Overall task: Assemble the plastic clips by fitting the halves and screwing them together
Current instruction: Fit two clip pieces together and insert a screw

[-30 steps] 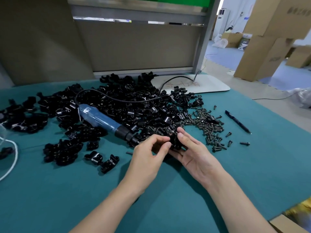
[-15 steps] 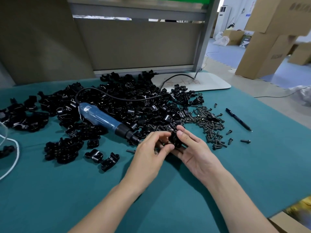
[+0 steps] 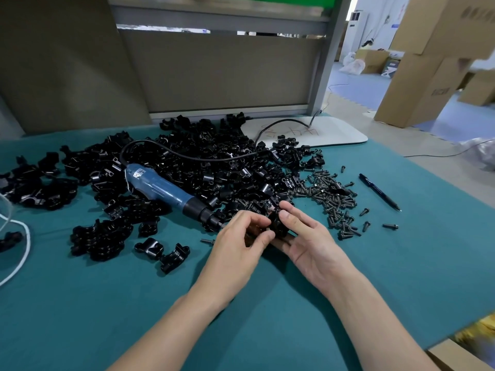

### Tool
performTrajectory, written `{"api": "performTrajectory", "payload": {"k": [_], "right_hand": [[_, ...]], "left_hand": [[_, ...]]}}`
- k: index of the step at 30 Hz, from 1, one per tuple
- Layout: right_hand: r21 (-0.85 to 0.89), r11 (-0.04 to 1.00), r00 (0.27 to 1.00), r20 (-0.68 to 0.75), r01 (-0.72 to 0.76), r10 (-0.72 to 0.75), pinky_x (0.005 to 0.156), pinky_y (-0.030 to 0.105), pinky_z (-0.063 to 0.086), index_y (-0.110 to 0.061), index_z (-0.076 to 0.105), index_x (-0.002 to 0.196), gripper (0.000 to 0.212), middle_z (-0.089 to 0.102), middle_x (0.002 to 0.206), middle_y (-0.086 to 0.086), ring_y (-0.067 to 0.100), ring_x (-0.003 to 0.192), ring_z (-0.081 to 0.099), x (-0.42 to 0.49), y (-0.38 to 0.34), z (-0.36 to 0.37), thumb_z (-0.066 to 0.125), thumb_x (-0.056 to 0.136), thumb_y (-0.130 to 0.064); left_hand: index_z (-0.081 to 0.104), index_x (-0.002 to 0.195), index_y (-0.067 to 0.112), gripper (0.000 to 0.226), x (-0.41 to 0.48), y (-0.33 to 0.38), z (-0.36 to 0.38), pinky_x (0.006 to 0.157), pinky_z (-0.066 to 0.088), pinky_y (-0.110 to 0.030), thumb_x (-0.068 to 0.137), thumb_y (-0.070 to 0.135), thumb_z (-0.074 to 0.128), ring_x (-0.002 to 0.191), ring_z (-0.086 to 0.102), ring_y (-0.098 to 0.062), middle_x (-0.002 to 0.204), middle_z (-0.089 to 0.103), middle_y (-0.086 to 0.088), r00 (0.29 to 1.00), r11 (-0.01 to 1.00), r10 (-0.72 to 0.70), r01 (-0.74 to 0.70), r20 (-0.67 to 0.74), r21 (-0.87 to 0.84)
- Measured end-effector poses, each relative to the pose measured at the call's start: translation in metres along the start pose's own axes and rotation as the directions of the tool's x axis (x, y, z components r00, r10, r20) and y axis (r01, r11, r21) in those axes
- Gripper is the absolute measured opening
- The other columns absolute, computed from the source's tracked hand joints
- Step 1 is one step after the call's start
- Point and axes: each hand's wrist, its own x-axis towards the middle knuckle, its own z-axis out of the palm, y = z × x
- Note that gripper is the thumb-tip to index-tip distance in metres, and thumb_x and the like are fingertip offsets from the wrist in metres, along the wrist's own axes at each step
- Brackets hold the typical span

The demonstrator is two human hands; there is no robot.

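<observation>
Both my hands meet over the green table near the front of a big heap of black clip halves [image 3: 203,167]. My right hand [image 3: 308,242] grips a black plastic clip [image 3: 278,223] between thumb and fingers. My left hand [image 3: 238,242] pinches at the same clip from the left, its fingertips curled against it; a small screw seems to sit there, mostly hidden. A pile of dark screws [image 3: 332,199] lies just right of my hands. A blue electric screwdriver [image 3: 166,191] lies on the clip heap, tip pointing toward my left hand.
Two assembled-looking clips [image 3: 160,250] and a loose screw [image 3: 207,241] lie left of my hands. A black pen [image 3: 379,191] rests at the right, a white board [image 3: 316,132] at the back, a white cable [image 3: 16,250] at the left edge. Cardboard boxes [image 3: 417,76] stand beyond the table.
Both hands stay together on the clip. My left fingers have curled in tighter against it, and my right thumb has shifted on top of the clip.
</observation>
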Motion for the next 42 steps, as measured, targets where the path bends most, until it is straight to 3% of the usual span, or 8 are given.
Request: {"api": "performTrajectory", "payload": {"k": [6,11,16,23,27,32,38,42], "right_hand": [[-0.004,1.000,1.000,0.012,0.003,-0.003,0.082,0.044,0.062,-0.004,0.068,0.125,0.044,0.072,0.114,0.025,0.039,0.105,0.073,0.000,0.001,-0.001,0.079,0.082,-0.006],[-0.027,1.000,1.000,0.028,-0.002,0.003,0.083,0.044,0.062,-0.007,0.073,0.119,0.035,0.072,0.115,0.026,0.038,0.105,0.073,-0.001,0.001,-0.002,0.078,0.084,-0.007],[-0.050,0.999,0.999,0.042,-0.006,0.008,0.082,0.042,0.062,-0.011,0.080,0.108,0.025,0.072,0.117,0.025,0.036,0.103,0.074,-0.004,0.000,-0.001,0.078,0.084,-0.007],[-0.302,0.931,0.973,0.166,0.203,-0.158,0.092,0.036,0.059,-0.023,0.079,0.106,0.029,0.074,0.120,0.010,0.030,0.116,0.071,-0.012,0.000,0.008,0.086,0.079,-0.017],[-0.371,0.899,0.956,0.254,0.234,-0.144,0.092,0.038,0.059,-0.022,0.076,0.112,0.042,0.076,0.114,0.010,0.029,0.099,0.072,-0.016,-0.001,0.009,0.091,0.076,-0.036],[-0.469,0.858,0.951,0.301,0.211,-0.069,0.097,0.038,0.057,-0.025,0.076,0.113,0.045,0.074,0.123,0.008,0.027,0.103,0.070,-0.017,0.002,0.009,0.091,0.075,-0.041],[-0.433,0.872,0.969,0.192,0.227,-0.157,0.100,0.044,0.056,-0.026,0.078,0.111,0.051,0.076,0.117,0.007,0.024,0.107,0.072,-0.013,0.007,0.012,0.094,0.067,-0.047],[-0.329,0.931,0.986,0.094,0.160,-0.136,0.091,0.039,0.060,-0.024,0.079,0.110,0.035,0.077,0.114,0.013,0.028,0.109,0.074,-0.010,0.008,0.015,0.088,0.077,-0.025]], "left_hand": [[0.064,0.089,0.033,0.021,0.000,-0.003,-0.001,0.057,0.037,-0.014,0.098,0.050,0.057,0.065,0.055,0.001,0.075,0.064,0.019,0.997,0.990,-0.077,0.076,0.004,0.118],[0.066,0.099,0.020,0.020,-0.001,-0.002,-0.005,0.081,0.044,-0.019,0.101,0.038,0.058,0.097,0.058,0.001,0.103,0.066,0.016,0.999,0.977,0.026,-0.035,0.045,0.210],[0.063,0.101,0.020,0.019,-0.003,0.000,-0.011,0.083,0.044,-0.019,0.101,0.037,0.057,0.099,0.057,-0.003,0.101,0.060,0.017,0.983,0.927,0.159,-0.179,0.087,0.329],[0.065,0.091,0.036,0.021,0.007,0.001,-0.031,0.067,0.048,-0.022,0.099,0.052,0.054,0.073,0.061,0.000,0.085,0.068,0.019,0.969,0.979,-0.095,0.051,0.226,0.195],[0.068,0.089,0.038,0.032,0.011,0.005,-0.041,0.082,0.051,-0.027,0.104,0.047,0.041,0.082,0.061,0.003,0.081,0.067,0.015,0.897,0.957,-0.142,0.017,0.418,0.288],[0.066,0.098,0.031,0.028,0.011,0.010,-0.050,0.070,0.045,-0.021,0.108,0.031,0.040,0.073,0.053,-0.001,0.078,0.059,0.014,0.808,0.946,-0.212,0.029,0.550,0.323],[0.063,0.100,0.026,0.024,0.007,0.020,-0.038,0.091,0.036,-0.030,0.104,0.023,0.039,0.093,0.053,-0.013,0.096,0.065,0.010,0.923,0.649,0.092,-0.341,0.374,0.681],[0.064,0.077,0.019,0.010,0.002,0.016,-0.029,0.074,0.046,-0.034,0.083,0.013,0.070,0.069,0.055,-0.021,0.070,0.060,0.004,0.880,0.415,0.322,-0.462,0.348,0.783]]}}
